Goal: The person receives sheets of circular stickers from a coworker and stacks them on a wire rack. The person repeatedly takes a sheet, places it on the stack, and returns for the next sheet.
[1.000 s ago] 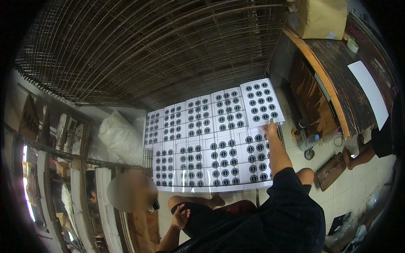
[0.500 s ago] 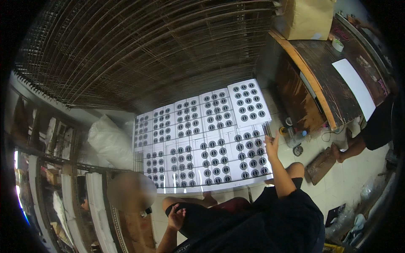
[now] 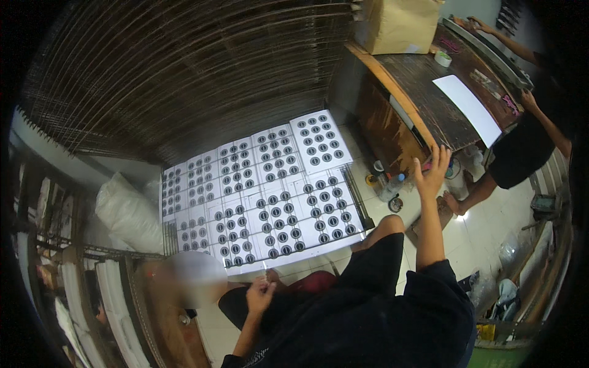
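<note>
Raised with its fingers spread, my right hand (image 3: 432, 175) is in the air beyond the right side of the rack, near the front edge of a worn wooden table (image 3: 392, 76). It holds nothing that I can see. My left hand (image 3: 260, 297) is low in front of the rack's near edge, its fingers loosely curled, with nothing visible in it. White sheets printed with rows of dark round marks (image 3: 282, 211) lie in two rows across the wire rack (image 3: 362, 205). Thin wires cross many sheets; the far right sheet (image 3: 319, 138) shows none over it.
Raised wire shelves (image 3: 184, 80) stand behind. The table bears a blank white sheet (image 3: 469, 110), tape roll (image 3: 442, 58) and cardboard box (image 3: 402, 27). A co-worker's hand (image 3: 529, 101) touches a long frame. A bottle (image 3: 392, 187) stands on the floor; a white sack (image 3: 126, 211) sits left.
My right hand has left the rack's right edge and moved right and up, fingers spreading. My left hand has shifted slightly. The view has turned right, bringing more of the co-worker into sight.
</note>
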Action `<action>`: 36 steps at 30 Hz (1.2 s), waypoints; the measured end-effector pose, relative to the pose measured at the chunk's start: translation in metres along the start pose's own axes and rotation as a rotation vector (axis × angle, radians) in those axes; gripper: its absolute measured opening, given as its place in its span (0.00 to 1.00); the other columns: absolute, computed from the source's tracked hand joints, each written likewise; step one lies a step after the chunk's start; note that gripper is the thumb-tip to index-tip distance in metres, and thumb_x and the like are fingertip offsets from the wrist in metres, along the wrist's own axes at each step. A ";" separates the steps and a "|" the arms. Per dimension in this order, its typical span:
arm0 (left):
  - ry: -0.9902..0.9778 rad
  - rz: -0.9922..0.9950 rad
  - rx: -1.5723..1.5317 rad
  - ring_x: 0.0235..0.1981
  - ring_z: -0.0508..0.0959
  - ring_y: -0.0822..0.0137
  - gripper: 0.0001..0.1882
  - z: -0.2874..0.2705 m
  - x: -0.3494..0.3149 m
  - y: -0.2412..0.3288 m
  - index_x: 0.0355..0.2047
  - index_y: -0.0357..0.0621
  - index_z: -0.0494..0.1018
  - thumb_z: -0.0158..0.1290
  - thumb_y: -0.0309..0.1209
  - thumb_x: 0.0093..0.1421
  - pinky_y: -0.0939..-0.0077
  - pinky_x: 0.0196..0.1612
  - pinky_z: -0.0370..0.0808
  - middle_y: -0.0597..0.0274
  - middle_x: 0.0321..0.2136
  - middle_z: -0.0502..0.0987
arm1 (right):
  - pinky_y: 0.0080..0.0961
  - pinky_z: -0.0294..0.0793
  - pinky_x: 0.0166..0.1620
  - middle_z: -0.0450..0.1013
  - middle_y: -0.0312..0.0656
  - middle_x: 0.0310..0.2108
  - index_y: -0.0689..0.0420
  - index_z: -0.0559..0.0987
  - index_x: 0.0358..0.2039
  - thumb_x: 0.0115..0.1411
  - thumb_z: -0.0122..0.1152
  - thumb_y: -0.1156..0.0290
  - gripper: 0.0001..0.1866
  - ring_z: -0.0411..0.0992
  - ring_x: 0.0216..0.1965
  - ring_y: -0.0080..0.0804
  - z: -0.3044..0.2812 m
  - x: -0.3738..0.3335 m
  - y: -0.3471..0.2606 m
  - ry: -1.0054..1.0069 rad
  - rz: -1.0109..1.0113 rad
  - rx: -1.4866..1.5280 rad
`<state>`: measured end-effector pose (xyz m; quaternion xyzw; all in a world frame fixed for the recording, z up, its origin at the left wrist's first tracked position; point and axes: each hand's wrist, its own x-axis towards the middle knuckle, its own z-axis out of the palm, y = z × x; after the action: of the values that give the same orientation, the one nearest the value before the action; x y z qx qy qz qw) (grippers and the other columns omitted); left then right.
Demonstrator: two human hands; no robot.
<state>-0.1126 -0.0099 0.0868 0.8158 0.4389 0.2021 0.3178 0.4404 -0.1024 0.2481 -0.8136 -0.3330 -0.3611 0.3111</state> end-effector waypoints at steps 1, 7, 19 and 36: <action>-0.051 0.065 -0.088 0.29 0.76 0.63 0.19 0.022 0.007 0.004 0.38 0.39 0.67 0.57 0.36 0.50 0.75 0.31 0.73 0.54 0.28 0.75 | 0.42 0.48 0.58 0.53 0.51 0.55 0.57 0.62 0.53 0.48 0.60 0.62 0.32 0.47 0.59 0.51 0.006 -0.002 0.004 0.003 -0.008 0.016; -0.604 -0.064 -0.289 0.34 0.74 0.70 0.20 0.119 0.018 0.029 0.40 0.37 0.68 0.57 0.37 0.51 0.78 0.38 0.70 0.58 0.34 0.73 | 0.42 0.49 0.58 0.52 0.50 0.55 0.56 0.61 0.52 0.46 0.60 0.64 0.32 0.45 0.59 0.51 0.012 -0.002 -0.007 0.015 0.073 0.008; -0.465 -0.428 -0.596 0.21 0.71 0.76 0.18 0.125 0.027 0.003 0.42 0.38 0.66 0.54 0.33 0.53 0.85 0.25 0.68 0.62 0.23 0.73 | 0.43 0.49 0.58 0.49 0.53 0.56 0.56 0.59 0.53 0.44 0.60 0.68 0.34 0.42 0.60 0.55 0.007 -0.005 -0.006 -0.016 0.111 0.046; -0.503 -0.481 -0.637 0.23 0.71 0.74 0.18 0.125 0.023 -0.011 0.41 0.40 0.67 0.54 0.35 0.53 0.84 0.25 0.69 0.61 0.23 0.72 | 0.42 0.45 0.59 0.49 0.53 0.56 0.57 0.57 0.53 0.44 0.60 0.66 0.36 0.43 0.60 0.53 0.021 -0.007 -0.013 -0.035 0.107 0.001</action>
<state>-0.0305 -0.0284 -0.0097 0.5764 0.4411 0.0434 0.6865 0.4350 -0.0814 0.2348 -0.8364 -0.2945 -0.3294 0.3243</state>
